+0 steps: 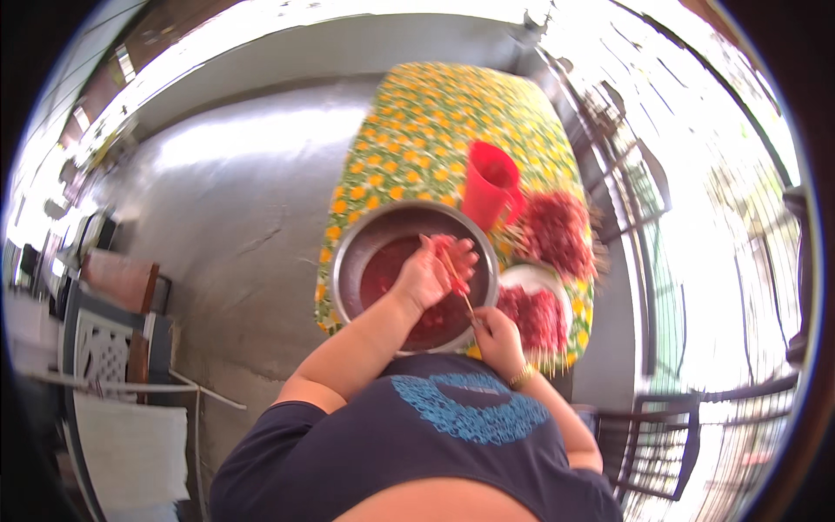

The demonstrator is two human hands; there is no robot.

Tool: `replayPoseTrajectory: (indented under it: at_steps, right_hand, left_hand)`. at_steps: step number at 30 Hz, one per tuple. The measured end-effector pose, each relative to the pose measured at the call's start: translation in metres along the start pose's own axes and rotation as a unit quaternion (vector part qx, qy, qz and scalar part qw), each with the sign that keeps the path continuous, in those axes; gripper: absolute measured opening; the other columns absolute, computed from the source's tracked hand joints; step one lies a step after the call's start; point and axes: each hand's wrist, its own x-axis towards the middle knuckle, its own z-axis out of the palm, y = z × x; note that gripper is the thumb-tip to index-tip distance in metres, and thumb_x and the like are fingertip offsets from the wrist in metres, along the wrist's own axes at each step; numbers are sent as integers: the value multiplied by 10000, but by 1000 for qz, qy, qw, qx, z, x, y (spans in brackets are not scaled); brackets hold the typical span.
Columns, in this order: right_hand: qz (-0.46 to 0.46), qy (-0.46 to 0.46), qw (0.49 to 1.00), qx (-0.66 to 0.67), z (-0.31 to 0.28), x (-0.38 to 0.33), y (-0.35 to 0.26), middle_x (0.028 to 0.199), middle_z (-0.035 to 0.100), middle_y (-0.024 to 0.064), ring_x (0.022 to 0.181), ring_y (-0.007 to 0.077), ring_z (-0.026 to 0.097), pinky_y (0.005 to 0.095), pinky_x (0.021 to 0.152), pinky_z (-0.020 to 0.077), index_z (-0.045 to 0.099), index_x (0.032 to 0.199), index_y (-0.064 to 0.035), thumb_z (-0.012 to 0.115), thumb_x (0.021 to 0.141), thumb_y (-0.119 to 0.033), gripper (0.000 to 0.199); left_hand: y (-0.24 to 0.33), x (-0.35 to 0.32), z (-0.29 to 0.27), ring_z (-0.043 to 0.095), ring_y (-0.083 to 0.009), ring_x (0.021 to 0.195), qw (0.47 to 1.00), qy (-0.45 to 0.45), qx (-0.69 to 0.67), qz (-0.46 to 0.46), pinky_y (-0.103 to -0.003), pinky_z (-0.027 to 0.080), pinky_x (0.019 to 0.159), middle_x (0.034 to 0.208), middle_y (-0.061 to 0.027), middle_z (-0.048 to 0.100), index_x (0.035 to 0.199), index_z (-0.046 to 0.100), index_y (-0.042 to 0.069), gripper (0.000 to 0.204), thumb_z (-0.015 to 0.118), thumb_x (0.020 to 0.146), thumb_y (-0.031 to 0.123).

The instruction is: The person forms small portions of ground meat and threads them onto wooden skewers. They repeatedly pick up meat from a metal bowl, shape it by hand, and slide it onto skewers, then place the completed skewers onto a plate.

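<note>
A meat skewer [453,277] slants over a large steel bowl [344,261] of raw red meat pieces [381,271]. My left hand [421,277], palm up with curled fingers, cradles the meat at the skewer's upper part. Lower down, my right hand [498,337] pinches the bare end of the stick by the bowl's right rim. Beside that hand, loaded meat skewers [535,317] lie on a white plate [541,277]. Farther back is another heap of raw meat skewers [559,233], their stick ends poking out at the sides.
A red pitcher [489,181] stands right behind the bowl. Everything rests on a table with a yellow-and-green patterned cloth [444,104]. Dark chairs [648,435] and a barred wall are on the right. Grey floor [252,191] and a white chair [97,348] lie to the left.
</note>
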Motion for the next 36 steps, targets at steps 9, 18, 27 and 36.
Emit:
replayPoseTrajectory:
  at_steps: [9,18,27,36]
  right_hand:
    - [-66,-46,996,-37,4,2,6,881,673,152,804,296,658,371,745,518,676,1041,-28,627,877,-49,173]
    - [-124,-31,989,-77,4,-4,-3,901,673,165,834,323,661,390,749,524,672,1032,-30,627,883,-55,158]
    - [-79,-14,995,-66,5,-10,3,964,671,188,923,373,645,421,806,519,653,1061,-31,604,888,-62,183]
    - [13,-19,999,24,6,-7,-2,888,677,160,853,299,670,364,762,519,668,1039,-12,626,905,-71,152]
  left_hand:
    - [9,0,20,687,-262,776,956,230,167,70,-434,566,709,876,-89,661,1062,517,111,316,415,1052,410]
    - [13,-2,18,685,-276,673,937,237,252,52,-446,584,650,720,-67,594,966,501,98,206,404,1060,254]
    - [5,-9,21,722,-328,772,967,182,179,14,-466,586,680,706,-96,610,919,510,106,128,429,1018,119]
    - [17,-11,24,640,-347,1106,975,150,162,-4,-522,524,910,1181,-193,652,1197,531,49,501,421,1009,500]
